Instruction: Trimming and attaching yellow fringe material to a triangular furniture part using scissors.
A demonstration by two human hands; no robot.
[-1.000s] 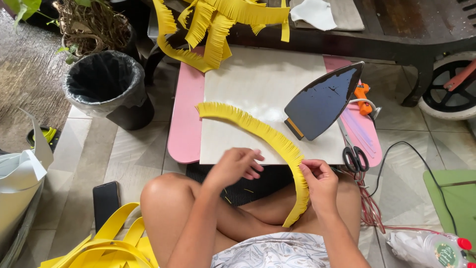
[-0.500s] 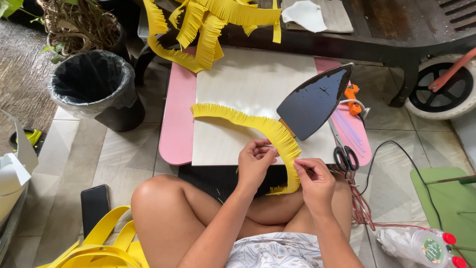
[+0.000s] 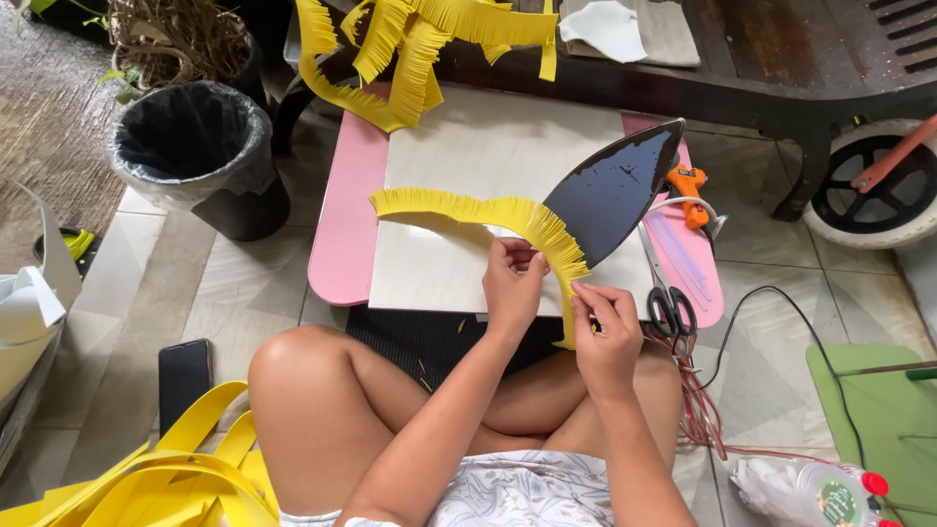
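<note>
A long yellow fringed strip point(image 3: 468, 208) curves over the white board point(image 3: 488, 146) on the low pink table point(image 3: 342, 215). My left hand point(image 3: 512, 281) pinches the strip near its bend at the table's front edge. My right hand point(image 3: 607, 327) grips the strip's lower part, which hangs down towards my lap. A dark upturned clothes iron point(image 3: 615, 190) rests on the board just beyond both hands.
Scissors point(image 3: 669, 304) and an orange glue gun point(image 3: 688, 185) lie at the table's right end. A lined black bin point(image 3: 195, 151) stands left; a phone point(image 3: 183, 376) and yellow strips point(image 3: 166, 478) lie on the floor. More fringed strips point(image 3: 420, 39) hang behind. Cables point(image 3: 771, 322) run right.
Both hands have drawn closer together on the strip and moved up to the table's front edge. The strip now bends more sharply beside the iron.
</note>
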